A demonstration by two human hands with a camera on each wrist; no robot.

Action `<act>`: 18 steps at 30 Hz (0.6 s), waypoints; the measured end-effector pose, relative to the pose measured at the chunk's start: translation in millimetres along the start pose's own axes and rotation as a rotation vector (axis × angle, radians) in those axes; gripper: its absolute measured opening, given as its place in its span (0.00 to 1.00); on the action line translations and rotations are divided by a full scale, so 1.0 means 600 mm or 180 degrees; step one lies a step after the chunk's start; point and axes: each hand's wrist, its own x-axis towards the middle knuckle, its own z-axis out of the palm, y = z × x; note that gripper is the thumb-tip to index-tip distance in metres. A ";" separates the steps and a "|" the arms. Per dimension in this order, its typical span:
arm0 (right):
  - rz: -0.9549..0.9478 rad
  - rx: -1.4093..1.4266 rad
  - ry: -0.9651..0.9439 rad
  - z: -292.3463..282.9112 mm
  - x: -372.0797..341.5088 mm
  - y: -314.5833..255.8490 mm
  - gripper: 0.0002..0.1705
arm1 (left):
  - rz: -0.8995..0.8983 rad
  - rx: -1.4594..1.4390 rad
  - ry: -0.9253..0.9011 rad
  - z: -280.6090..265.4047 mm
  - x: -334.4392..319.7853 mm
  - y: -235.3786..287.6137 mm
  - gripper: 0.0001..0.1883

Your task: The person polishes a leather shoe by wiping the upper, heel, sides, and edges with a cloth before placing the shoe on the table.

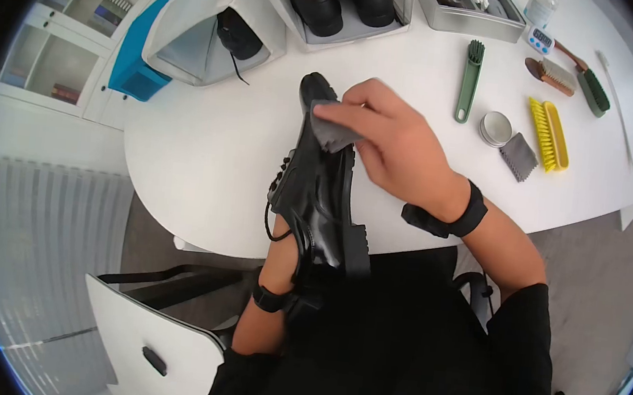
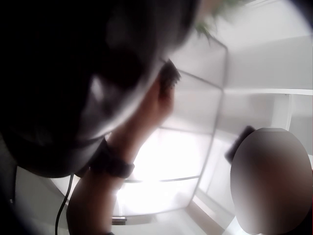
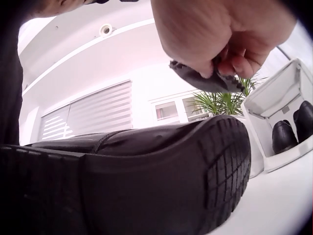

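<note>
A black lace-up leather shoe (image 1: 304, 181) points away from me over the table's near edge, its sole turned to the right. My left hand (image 1: 283, 249) goes into the shoe's opening, so its fingers are hidden and only the wrist end shows. Between thumb and fingers, my right hand (image 1: 409, 149) pinches a small dark grey cloth (image 1: 330, 132) with zigzag edges. In the head view the cloth overlaps the shoe's toe area; in the right wrist view the cloth (image 3: 203, 81) appears above the treaded sole (image 3: 227, 161). A loose lace (image 1: 268, 219) hangs at the shoe's left side.
White boxes (image 1: 239, 7) at the back hold dark shoes (image 1: 316, 3). To the right lie a green brush (image 1: 470, 79), a round tin (image 1: 495, 129), another grey cloth (image 1: 519, 156), a yellow brush (image 1: 549, 136) and wooden brushes (image 1: 557, 76). A metal tray (image 1: 470, 22) and timer (image 1: 540, 41) stand behind.
</note>
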 end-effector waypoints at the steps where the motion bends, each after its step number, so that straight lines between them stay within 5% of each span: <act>1: -0.0005 -0.0034 -0.0079 0.008 -0.002 -0.006 0.33 | -0.0038 -0.0145 -0.0024 -0.025 -0.073 -0.008 0.27; 5: -0.0030 -0.0619 -0.0544 0.028 -0.024 -0.026 0.35 | -0.0189 -0.0767 -0.0069 -0.027 -0.085 -0.015 0.27; 7: 0.0321 -0.0409 -0.0636 0.017 -0.037 -0.047 0.26 | -0.0240 -0.1088 -0.0065 -0.018 -0.083 -0.017 0.27; 11: 0.0761 0.0111 -0.1241 0.001 -0.089 -0.089 0.37 | -0.0277 -0.1663 -0.0055 -0.011 -0.096 -0.027 0.27; 14: 0.0494 0.0229 -0.1646 -0.024 -0.084 -0.096 0.33 | -0.0115 -0.1406 -0.0145 -0.012 -0.094 -0.046 0.27; 18: 0.0493 -0.0362 -0.0847 -0.039 -0.047 -0.090 0.34 | 0.0008 -0.0993 -0.0156 -0.007 -0.087 -0.050 0.28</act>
